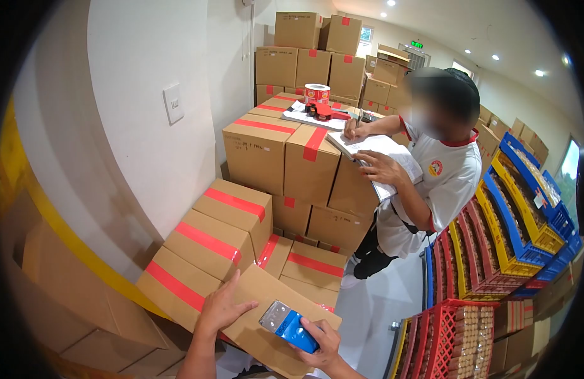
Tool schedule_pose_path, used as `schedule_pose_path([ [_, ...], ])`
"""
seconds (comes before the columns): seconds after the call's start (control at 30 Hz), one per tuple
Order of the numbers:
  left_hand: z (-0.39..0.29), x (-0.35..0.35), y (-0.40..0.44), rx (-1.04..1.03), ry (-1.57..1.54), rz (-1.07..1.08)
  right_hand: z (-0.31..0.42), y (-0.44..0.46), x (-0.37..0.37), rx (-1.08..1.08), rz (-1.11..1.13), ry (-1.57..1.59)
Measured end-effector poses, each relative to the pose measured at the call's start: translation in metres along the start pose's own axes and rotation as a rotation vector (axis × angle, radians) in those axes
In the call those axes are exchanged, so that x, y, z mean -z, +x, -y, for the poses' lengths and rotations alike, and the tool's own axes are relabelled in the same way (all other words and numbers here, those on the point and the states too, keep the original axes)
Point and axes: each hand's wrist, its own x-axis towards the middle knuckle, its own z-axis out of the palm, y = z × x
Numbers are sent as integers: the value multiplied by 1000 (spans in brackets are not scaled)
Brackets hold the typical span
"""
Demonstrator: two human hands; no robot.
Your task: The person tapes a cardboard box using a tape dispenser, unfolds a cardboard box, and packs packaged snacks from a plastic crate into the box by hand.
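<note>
My left hand (221,307) rests on a plain cardboard box (267,287) in front of me, its thumb and fingers apart. In my right hand (322,344) is a blue hand-held tool (297,328) with a clear, silvery, squarish end; its exact kind is hard to make out. The tool lies over the top of the same box. No red tape shows on this box's near surface. Just beyond my left hand, cardboard boxes with red tape (210,239) stand side by side along the wall.
A co-worker (440,158) stands across the stack, writing on a pad (387,161). A red tape dispenser (327,112) and a label roll (316,93) sit on stacked boxes. Stacked crates (488,234) fill the right side. A wall (140,120) bounds the left.
</note>
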Motion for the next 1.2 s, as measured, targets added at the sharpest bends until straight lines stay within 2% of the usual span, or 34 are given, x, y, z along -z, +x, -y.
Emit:
schedule_pose_path([
  [1.2, 13, -9, 2, -44, -50, -64, 4, 5, 2, 4, -11, 6],
])
